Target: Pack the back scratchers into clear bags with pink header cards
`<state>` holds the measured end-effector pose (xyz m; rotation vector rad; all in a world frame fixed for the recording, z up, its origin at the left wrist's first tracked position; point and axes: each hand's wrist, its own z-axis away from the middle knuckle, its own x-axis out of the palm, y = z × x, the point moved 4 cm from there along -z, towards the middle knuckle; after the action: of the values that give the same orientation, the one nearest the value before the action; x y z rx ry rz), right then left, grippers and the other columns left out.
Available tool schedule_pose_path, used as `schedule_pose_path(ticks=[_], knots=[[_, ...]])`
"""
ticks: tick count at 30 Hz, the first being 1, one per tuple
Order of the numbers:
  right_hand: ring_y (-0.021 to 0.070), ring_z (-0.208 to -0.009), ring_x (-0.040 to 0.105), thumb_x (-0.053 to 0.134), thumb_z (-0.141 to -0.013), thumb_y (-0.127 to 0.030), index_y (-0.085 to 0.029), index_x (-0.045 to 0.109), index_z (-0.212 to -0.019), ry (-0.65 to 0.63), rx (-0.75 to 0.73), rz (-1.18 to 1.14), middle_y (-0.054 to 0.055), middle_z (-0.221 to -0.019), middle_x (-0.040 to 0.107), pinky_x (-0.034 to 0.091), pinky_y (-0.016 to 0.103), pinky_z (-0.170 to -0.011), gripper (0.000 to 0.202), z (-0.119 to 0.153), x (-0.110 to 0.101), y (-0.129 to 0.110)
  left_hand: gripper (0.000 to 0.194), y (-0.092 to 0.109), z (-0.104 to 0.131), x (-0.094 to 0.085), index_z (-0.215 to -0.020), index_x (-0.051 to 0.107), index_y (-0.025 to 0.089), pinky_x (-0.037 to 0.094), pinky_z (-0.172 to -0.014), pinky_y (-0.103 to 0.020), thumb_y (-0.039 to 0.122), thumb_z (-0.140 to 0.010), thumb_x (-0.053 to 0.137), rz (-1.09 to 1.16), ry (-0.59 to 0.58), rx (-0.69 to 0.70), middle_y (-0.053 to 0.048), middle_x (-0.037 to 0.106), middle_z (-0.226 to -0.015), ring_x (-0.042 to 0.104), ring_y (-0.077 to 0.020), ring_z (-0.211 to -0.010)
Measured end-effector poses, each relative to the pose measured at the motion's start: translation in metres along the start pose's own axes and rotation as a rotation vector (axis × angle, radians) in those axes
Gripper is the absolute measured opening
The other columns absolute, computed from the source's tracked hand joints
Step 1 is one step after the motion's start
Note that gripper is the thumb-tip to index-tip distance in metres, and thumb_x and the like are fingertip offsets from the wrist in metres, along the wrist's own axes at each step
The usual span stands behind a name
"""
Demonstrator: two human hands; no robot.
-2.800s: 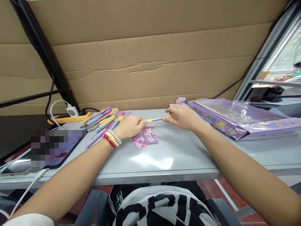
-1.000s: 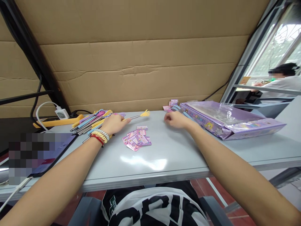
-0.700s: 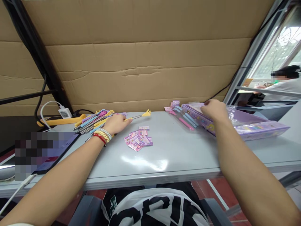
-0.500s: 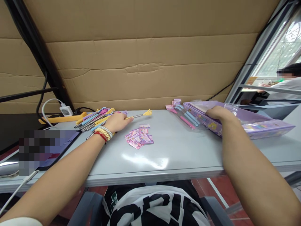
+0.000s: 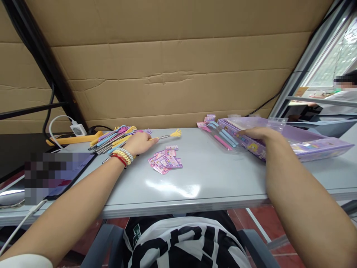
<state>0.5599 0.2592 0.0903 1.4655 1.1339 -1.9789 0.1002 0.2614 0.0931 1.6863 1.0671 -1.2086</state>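
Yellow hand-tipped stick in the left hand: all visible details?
The stick has a splayed, plastic-looking yellow head, a thin metallic-looking shaft and a yellow section gripped by the left hand, which hides the rest. It points rightward, slightly away from the wearer, beyond the pink cards. Contact with the table is unclear.

And here's the slim scratcher with a silver metal rod and yellow hand-shaped head (image 5: pixel 169 135), pinched in the left hand (image 5: pixel 140 143), lying nearly level, splayed end pointing right, much of its yellow handle hidden! Over on the right of the desk (image 5: pixel 214 182), the shallow purple box printed with cartoon figures (image 5: pixel 320 147) sits flat, top open, clear crinkled plastic (image 5: pixel 278 123) spilling about inside, the right hand (image 5: pixel 258 134) across its left part, fingertips out of sight.
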Motion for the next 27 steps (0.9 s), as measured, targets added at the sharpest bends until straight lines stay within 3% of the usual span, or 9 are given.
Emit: schedule_pose_path(ticks=[1, 6, 16, 21, 23, 27], knots=[[0.028, -0.088, 0.06, 0.06, -0.075, -0.06, -0.007, 0.057, -0.125, -0.047, 0.023, 0.01, 0.023, -0.112, 0.06, 0.044, 0.037, -0.068, 0.073, 0.001, 0.002, 0.0, 0.055, 0.0, 0.0, 0.0, -0.056, 0.052, 0.021, 0.028, -0.05, -0.031, 0.065, -0.083, 0.033, -0.002, 0.0, 0.004, -0.008, 0.062, -0.065, 0.055, -0.0207, -0.059], [0.0292, -0.095, 0.058, 0.059, -0.078, -0.055, -0.007, 0.053, -0.127, -0.02, -0.009, 0.083, 0.021, -0.117, 0.059, 0.044, 0.037, -0.073, 0.069, 0.01, 0.0, -0.008, 0.055, 0.001, 0.0, 0.0, -0.058, 0.055, 0.021, 0.029, -0.051, -0.031, 0.065, -0.083, 0.034, -0.003, -0.009, 0.012, -0.008, 0.063, -0.068, 0.056, -0.0208, -0.061], [0.0273, -0.086, 0.062, 0.059, -0.073, -0.053, -0.01, 0.059, -0.115, 0.063, 0.002, 0.134, 0.017, -0.109, 0.062, 0.048, 0.035, -0.067, 0.06, 0.024, -0.005, -0.018, 0.057, 0.002, 0.001, 0.002, -0.06, 0.057, 0.02, 0.03, -0.051, -0.031, 0.066, -0.082, 0.032, -0.019, -0.059, 0.008, -0.008, 0.064, -0.067, 0.057, -0.0205, -0.061], [0.027, -0.081, 0.063, 0.068, -0.063, -0.047, -0.011, 0.061, -0.111, 0.145, 0.004, 0.111, 0.016, -0.103, 0.065, 0.046, 0.033, -0.061, 0.06, 0.034, -0.016, -0.019, 0.057, 0.003, 0.002, 0.001, -0.064, 0.061, 0.02, 0.033, -0.052, -0.031, 0.066, -0.081, 0.033, -0.016, -0.064, 0.007, -0.008, 0.065, -0.069, 0.058, -0.0211, -0.063], [0.0289, -0.082, 0.063, 0.066, -0.065, -0.042, -0.009, 0.064, -0.105, 0.213, 0.005, 0.104, 0.019, -0.097, 0.066, 0.044, 0.033, -0.059, 0.052, 0.037, -0.021, -0.017, 0.057, 0.003, 0.002, 0.002, -0.064, 0.061, 0.02, 0.033, -0.052, -0.031, 0.066, -0.081, 0.033, -0.013, -0.057, 0.012, -0.008, 0.065, -0.068, 0.059, -0.0219, -0.063], [0.0306, -0.079, 0.063, 0.06, -0.064, -0.016, -0.005, 0.068, -0.086, 0.352, -0.023, 0.081, 0.024, -0.081, 0.065, 0.042, 0.034, -0.057, 0.026, 0.034, -0.026, -0.012, 0.055, 0.001, 0.001, 0.003, -0.061, 0.06, 0.02, 0.034, -0.052, -0.032, 0.065, -0.081, 0.036, 0.015, -0.041, 0.03, -0.009, 0.065, -0.065, 0.059, -0.0232, -0.062]])
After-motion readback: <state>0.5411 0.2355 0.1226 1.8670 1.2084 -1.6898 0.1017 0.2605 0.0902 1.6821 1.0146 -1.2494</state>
